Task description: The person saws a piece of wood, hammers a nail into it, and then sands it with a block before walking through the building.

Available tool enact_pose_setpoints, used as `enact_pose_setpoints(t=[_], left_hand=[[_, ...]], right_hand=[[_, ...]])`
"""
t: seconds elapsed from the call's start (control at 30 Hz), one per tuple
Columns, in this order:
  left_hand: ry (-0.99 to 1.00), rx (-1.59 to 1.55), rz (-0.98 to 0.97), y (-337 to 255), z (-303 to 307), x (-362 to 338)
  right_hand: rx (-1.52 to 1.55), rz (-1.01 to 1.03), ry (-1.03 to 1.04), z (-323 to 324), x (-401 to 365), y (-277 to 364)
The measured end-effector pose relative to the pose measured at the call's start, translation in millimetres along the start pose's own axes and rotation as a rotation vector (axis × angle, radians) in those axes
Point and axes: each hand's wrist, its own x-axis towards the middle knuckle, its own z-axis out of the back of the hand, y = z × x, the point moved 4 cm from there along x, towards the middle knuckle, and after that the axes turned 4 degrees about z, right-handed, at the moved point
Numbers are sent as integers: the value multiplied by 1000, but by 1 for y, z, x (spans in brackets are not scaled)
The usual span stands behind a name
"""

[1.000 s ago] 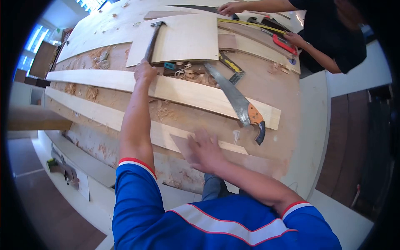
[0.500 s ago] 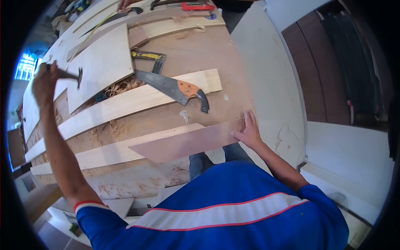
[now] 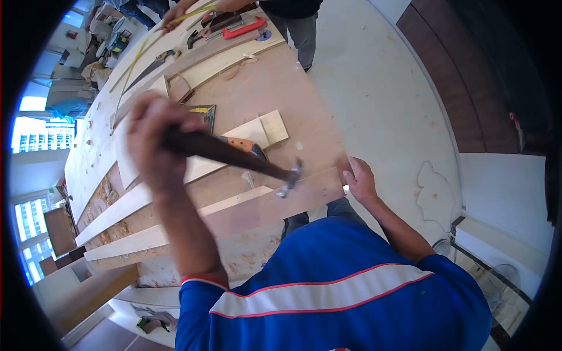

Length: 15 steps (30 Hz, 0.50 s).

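Left grip [image 3: 153,140] clamped round the butt end of the hammer [image 3: 234,157] handle, raised above the worktop [image 3: 293,88]; hammer head hangs just over the reddish plywood strip [image 3: 263,206]; blurred, so I cannot tell if it touches; right grip [image 3: 358,181] apart, fingers laid flat on the strip's right end at the worktop edge, not closed round it; strip lies along the near edge in front of me, just beside the pale boards [image 3: 134,202]; orange-handled saw [image 3: 241,144] lies behind the hammer; a co-worker's hand [image 3: 172,16] and a red clamp [image 3: 243,27] at the far end. Judgement: hammer head-heavy, stiff, best taken low on the handle; strip thin, light, springy, apt to skid, best pinned flat at its end.
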Motion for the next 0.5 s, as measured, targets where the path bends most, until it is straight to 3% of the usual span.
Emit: enact_pose_setpoints(t=[0.2, 0.33, 0.43, 0.5], left_hand=[[200, 410, 242, 149, -141, 11], [362, 521, 109, 226, -190, 8], [362, 582, 80, 243, -216, 8], [317, 612, 81, 243, -226, 13]], right_hand=[[230, -185, -19, -6, 14, -60], [342, -173, -116, -23, 23, -66], [483, -380, 82, -40, 22, -73], [423, -441, 194, -48, 19, -73]])
